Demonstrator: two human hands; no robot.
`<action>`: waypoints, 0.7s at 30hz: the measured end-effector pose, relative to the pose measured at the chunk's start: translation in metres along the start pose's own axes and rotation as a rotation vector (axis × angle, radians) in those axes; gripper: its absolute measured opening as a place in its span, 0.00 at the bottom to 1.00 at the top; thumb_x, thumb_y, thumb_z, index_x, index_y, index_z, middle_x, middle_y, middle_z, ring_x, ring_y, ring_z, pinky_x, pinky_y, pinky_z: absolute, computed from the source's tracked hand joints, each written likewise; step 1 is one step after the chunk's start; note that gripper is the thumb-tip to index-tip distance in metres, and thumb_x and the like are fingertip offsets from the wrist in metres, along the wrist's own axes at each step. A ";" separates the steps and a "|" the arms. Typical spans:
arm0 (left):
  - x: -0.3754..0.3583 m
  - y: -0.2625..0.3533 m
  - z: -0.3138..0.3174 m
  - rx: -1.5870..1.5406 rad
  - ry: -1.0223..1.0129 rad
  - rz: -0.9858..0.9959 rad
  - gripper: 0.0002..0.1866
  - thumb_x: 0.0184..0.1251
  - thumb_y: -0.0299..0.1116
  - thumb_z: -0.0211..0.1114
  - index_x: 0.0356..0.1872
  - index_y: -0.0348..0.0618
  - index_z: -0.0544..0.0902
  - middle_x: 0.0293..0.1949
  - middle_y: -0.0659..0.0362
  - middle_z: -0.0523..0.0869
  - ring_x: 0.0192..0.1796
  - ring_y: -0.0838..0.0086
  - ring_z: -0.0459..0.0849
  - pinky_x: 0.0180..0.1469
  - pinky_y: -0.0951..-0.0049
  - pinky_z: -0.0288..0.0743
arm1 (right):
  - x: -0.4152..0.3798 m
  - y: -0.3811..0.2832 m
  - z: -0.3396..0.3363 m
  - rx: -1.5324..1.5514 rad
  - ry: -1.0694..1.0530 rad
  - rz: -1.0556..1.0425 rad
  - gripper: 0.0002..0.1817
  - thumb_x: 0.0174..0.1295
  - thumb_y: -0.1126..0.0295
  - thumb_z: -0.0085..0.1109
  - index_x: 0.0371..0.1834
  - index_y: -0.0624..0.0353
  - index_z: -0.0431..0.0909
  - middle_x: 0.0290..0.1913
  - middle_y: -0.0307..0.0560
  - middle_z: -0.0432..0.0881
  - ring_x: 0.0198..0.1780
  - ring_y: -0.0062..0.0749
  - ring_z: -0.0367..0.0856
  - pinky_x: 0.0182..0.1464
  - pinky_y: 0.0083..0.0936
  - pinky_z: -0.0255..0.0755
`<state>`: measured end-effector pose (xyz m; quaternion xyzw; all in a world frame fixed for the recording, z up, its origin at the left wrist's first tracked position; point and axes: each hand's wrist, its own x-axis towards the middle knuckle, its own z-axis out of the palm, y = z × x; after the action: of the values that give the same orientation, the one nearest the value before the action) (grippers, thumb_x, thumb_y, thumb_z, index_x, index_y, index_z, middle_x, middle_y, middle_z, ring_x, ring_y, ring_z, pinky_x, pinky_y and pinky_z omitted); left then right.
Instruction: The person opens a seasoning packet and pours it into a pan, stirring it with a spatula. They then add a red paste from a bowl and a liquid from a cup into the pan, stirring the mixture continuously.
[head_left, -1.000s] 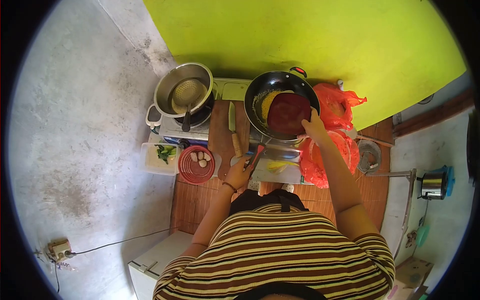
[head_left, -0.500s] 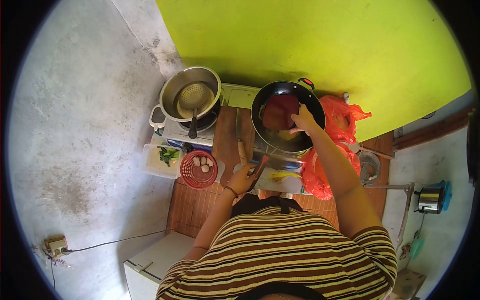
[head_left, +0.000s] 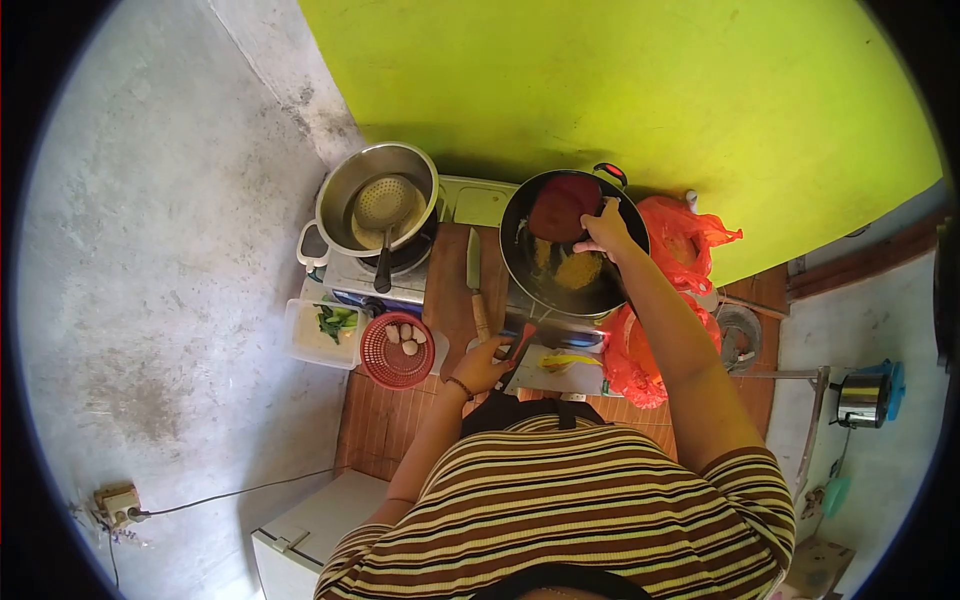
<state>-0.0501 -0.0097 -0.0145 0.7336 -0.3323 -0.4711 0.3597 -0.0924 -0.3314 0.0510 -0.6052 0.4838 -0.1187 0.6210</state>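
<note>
My right hand [head_left: 608, 232] reaches over the black wok [head_left: 525, 280] and grips the near edge of a dark red plate [head_left: 563, 205], which is tilted above the pan. Below it, yellowish clumps of food [head_left: 578, 270] lie on the wok's bottom; I cannot make out what food it is. My left hand [head_left: 481, 364] is closed around the wok's red and black handle [head_left: 518, 345]. Just beyond that hand, a knife [head_left: 473, 262] with a wooden handle lies on a wooden cutting board [head_left: 445, 270].
Left of the board, a steel pot [head_left: 340, 215] holds a skimmer [head_left: 384, 205]. Nearer stand a red basket [head_left: 372, 368] with several pale bulbs and a plastic container [head_left: 300, 335] with green leaves. Red plastic bags [head_left: 640, 360] sit right of the wok.
The dark red plate has moved up and away in my right hand, uncovering more of the yellowish food in the wok. My left hand stays on the handle.
</note>
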 end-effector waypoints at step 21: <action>0.004 0.005 -0.007 0.031 -0.061 0.005 0.27 0.57 0.29 0.67 0.61 0.42 0.73 0.47 0.51 0.82 0.49 0.66 0.82 0.52 0.68 0.73 | 0.001 -0.008 -0.004 0.250 0.022 0.016 0.45 0.51 0.80 0.57 0.69 0.52 0.39 0.60 0.62 0.60 0.43 0.43 0.77 0.35 0.36 0.86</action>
<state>-0.0432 -0.0145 -0.0103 0.7236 -0.3522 -0.4872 0.3391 -0.0914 -0.3359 0.0581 -0.5176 0.4770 -0.1798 0.6871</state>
